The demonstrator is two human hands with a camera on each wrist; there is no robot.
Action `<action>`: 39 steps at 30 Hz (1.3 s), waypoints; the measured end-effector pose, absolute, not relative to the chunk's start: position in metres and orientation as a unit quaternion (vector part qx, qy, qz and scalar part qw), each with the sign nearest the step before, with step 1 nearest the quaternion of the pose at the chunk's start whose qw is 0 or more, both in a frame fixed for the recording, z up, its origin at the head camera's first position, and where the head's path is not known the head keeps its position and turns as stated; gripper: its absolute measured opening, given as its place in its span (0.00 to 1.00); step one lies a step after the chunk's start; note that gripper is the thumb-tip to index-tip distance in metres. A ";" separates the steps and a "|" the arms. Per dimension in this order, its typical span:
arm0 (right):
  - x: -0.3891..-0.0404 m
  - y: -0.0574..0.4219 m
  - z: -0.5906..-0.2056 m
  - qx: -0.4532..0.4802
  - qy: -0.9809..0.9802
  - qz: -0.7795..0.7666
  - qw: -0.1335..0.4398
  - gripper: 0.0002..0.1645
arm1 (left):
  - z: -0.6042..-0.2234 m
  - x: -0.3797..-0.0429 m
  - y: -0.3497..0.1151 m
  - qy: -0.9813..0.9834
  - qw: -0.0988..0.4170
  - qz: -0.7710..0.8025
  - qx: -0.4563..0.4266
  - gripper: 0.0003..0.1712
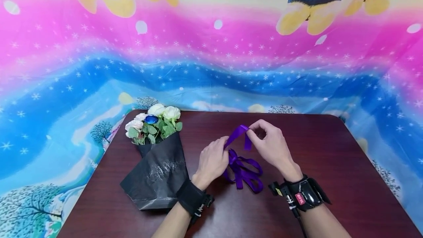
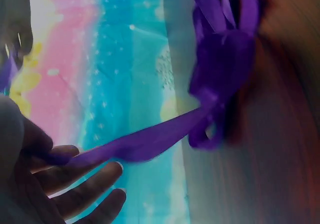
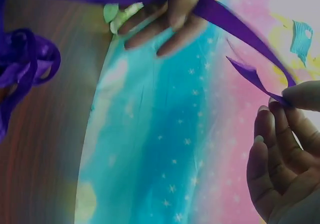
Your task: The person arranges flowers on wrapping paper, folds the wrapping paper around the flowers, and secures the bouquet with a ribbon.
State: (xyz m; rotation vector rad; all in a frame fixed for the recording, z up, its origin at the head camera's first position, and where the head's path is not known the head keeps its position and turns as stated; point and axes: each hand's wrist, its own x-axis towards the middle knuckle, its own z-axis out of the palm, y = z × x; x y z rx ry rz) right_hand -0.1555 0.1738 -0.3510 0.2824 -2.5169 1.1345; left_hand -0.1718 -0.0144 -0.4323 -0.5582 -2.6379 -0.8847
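A purple ribbon (image 1: 238, 135) stretches between both hands above the table. My left hand (image 1: 214, 160) pinches it between thumb and index finger; in the left wrist view the other fingers (image 2: 92, 194) spread loosely. Near the ribbon's end, my right hand (image 1: 271, 145) pinches it between thumb and fingertip, and a short tail hangs past the pinch. From the left hand the strip runs down to a looped, bunched part of the ribbon (image 2: 222, 66) by the tabletop, right of that hand. The same loops (image 3: 30, 66) show at the left of the right wrist view.
A bouquet of white and pale pink flowers with one blue bloom (image 1: 151, 119) lies left of my hands, wrapped in black paper (image 1: 158, 172). The dark red-brown table (image 1: 317, 150) has its far edge against a printed cloth backdrop (image 1: 211, 65). Black bands circle both wrists.
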 end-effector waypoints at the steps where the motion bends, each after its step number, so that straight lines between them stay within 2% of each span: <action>1: -0.155 0.176 -0.350 0.099 -0.891 0.402 0.188 0.02 | -0.433 -0.173 -0.019 -0.919 0.149 -0.311 -0.189 0.21; 7: -0.155 0.195 -0.349 0.081 -0.887 0.393 0.229 0.02 | -0.435 -0.184 -0.049 -0.920 0.161 -0.319 -0.159 0.28; 12: -0.153 0.218 -0.353 0.043 -0.882 0.398 0.248 0.04 | -0.432 -0.189 -0.072 -0.922 0.127 -0.344 -0.127 0.30; 17: -0.149 0.248 -0.353 -0.016 -0.877 0.395 0.272 0.07 | -0.429 -0.193 -0.095 -0.923 0.101 -0.359 -0.092 0.30; 24: -0.144 0.293 -0.354 -0.099 -0.859 0.398 0.306 0.11 | -0.423 -0.198 -0.134 -0.925 0.089 -0.365 -0.059 0.28; 30: -0.142 0.332 -0.366 -0.175 -0.853 0.400 0.286 0.11 | -0.414 -0.199 -0.165 -0.922 0.085 -0.375 -0.039 0.25; 35: -0.135 0.364 -0.378 -0.217 -0.850 0.401 0.265 0.02 | -0.408 -0.199 -0.187 -0.927 0.090 -0.362 -0.037 0.25; 39: -0.126 0.388 -0.385 -0.234 -0.851 0.401 0.247 0.05 | -0.404 -0.199 -0.206 -0.930 0.090 -0.354 -0.029 0.26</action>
